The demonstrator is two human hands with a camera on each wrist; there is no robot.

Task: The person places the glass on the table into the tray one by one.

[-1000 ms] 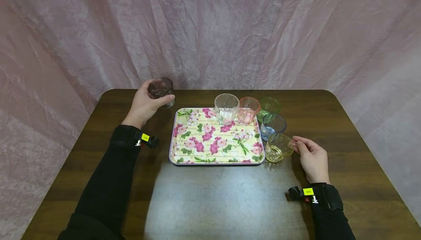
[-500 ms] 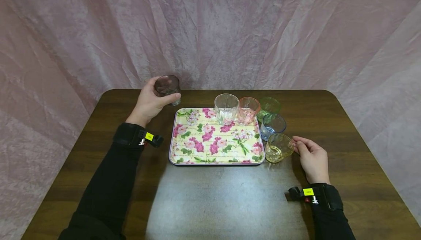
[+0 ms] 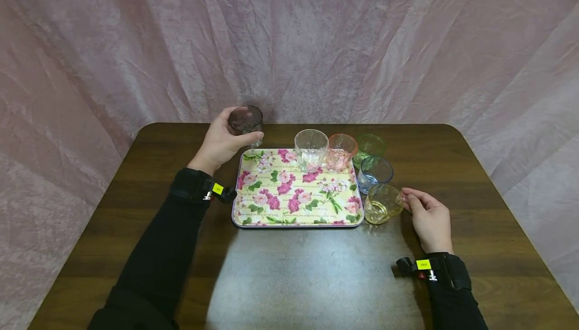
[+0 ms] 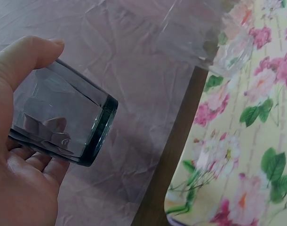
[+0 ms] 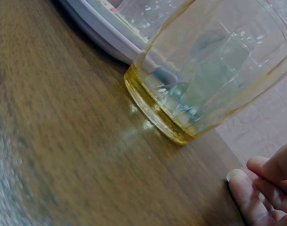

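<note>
My left hand (image 3: 217, 144) grips a smoky grey glass tumbler (image 3: 246, 120), thumb on the near side and fingers around the far side. The tumbler is held in the air behind the back left corner of a flowered tray (image 3: 280, 209); its thick dark base (image 4: 102, 132) shows in the left wrist view. My right hand (image 3: 430, 222) rests on the table beside a yellow tumbler (image 3: 380, 213), its fingers loosely curled. In the right wrist view a gap shows between those fingertips (image 5: 240, 181) and the yellow glass.
A clear tumbler (image 3: 311, 144) and a pink tumbler (image 3: 341, 154) stand on the tray's back right part. Along its right side are a green tumbler (image 3: 372, 145), a blue tumbler (image 3: 375, 174) and the yellow one. A pink curtain (image 3: 289, 43) hangs behind the wooden table (image 3: 488, 249).
My left hand has moved to the right with the smoky grey tumbler, from left of the tray to behind its back left corner. My right hand and the other tumblers have stayed put.
</note>
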